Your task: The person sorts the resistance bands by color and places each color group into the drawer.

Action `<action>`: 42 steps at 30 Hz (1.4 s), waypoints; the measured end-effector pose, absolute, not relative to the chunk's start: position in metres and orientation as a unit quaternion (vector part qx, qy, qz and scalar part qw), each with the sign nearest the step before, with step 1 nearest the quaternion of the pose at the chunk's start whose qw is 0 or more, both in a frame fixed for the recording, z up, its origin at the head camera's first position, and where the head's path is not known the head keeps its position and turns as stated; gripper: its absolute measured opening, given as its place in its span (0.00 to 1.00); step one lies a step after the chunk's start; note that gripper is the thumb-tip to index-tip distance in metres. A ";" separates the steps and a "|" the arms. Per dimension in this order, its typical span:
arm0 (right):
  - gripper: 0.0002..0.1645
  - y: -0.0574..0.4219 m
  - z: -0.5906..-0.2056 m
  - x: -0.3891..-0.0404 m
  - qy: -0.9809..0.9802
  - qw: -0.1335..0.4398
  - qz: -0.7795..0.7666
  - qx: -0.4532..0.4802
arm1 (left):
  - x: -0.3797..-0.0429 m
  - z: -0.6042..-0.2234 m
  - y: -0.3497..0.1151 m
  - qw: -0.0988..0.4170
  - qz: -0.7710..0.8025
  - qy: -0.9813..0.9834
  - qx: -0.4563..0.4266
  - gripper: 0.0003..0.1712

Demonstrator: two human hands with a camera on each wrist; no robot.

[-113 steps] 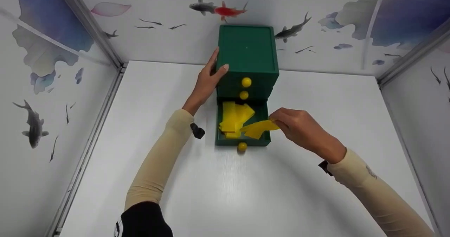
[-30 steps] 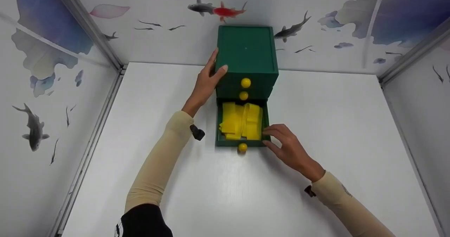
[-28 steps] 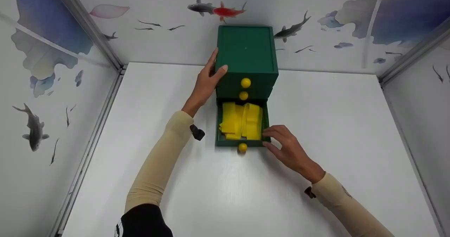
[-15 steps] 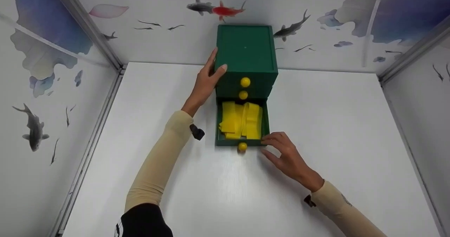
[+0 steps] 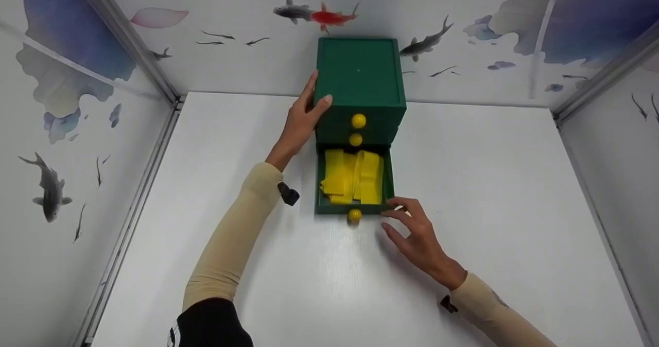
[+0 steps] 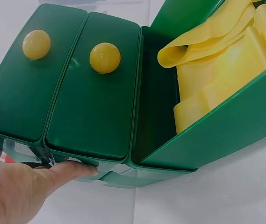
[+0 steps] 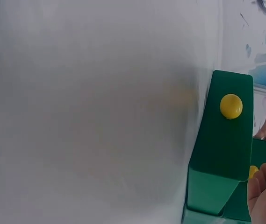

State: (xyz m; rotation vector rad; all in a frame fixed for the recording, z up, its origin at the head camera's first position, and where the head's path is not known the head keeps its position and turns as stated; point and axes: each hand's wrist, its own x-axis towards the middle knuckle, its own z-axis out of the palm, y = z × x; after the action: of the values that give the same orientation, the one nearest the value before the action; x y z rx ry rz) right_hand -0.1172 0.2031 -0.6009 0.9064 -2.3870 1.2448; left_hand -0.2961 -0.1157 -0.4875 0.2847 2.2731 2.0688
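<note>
A green cabinet [image 5: 359, 71] with small drawers stands at the back of the white table. Its bottom drawer [image 5: 332, 209] is pulled out and holds folded yellow strips [image 5: 335, 174], smooth and band-like in the left wrist view. My left hand [image 5: 300, 123] rests against the cabinet's left side, thumb by the front edge. Beside the drawer's front right corner is my right hand [image 5: 418, 239], fingers loosely bent and apart, holding nothing; a fingertip overlaps the rim, and I cannot tell whether it touches. The right wrist view shows the drawer front with its yellow knob [image 7: 231, 106].
Two upper drawers are closed, each with a round yellow knob [image 5: 359, 121]. White panels painted with fish [image 5: 427, 40] enclose the table [image 5: 309, 285] at the back and sides.
The yellow strip my right hand pinched 3.8 seconds ago now lies in the drawer's right half. That hand has let go and drifted down toward the front corner. My left hand stays put.
</note>
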 end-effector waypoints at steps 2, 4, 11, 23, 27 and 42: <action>0.19 0.202 -0.602 -0.116 -0.829 0.150 0.432 0.323 | -0.291 -0.480 -0.115 0.031 0.673 0.733 0.092 0.45; 0.19 0.200 -0.603 -0.116 -0.827 0.146 0.429 0.332 | -0.287 -0.474 -0.115 0.032 0.676 0.730 0.092 0.45; 0.22 0.198 -0.610 -0.115 -0.819 0.130 0.432 0.353 | -0.298 -0.491 -0.115 0.025 0.670 0.736 0.093 0.45; 0.19 0.188 -0.619 -0.114 -0.802 0.054 0.494 0.330 | -0.304 -0.505 -0.117 0.005 0.664 0.741 0.105 0.44; 0.18 0.186 -0.619 -0.114 -0.815 0.003 0.501 0.291 | -0.305 -0.505 -0.117 0.010 0.668 0.737 0.104 0.44; 0.20 0.163 -0.619 -0.113 -0.814 -0.121 0.550 0.140 | -0.306 -0.501 -0.115 0.026 0.668 0.740 0.079 0.45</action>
State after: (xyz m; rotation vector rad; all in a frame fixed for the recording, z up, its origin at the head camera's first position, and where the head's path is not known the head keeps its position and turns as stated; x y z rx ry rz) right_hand -0.1126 0.1632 -0.6191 0.4785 -2.7763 1.8759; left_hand -0.3056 -0.1146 -0.5013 0.2429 2.2856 2.0642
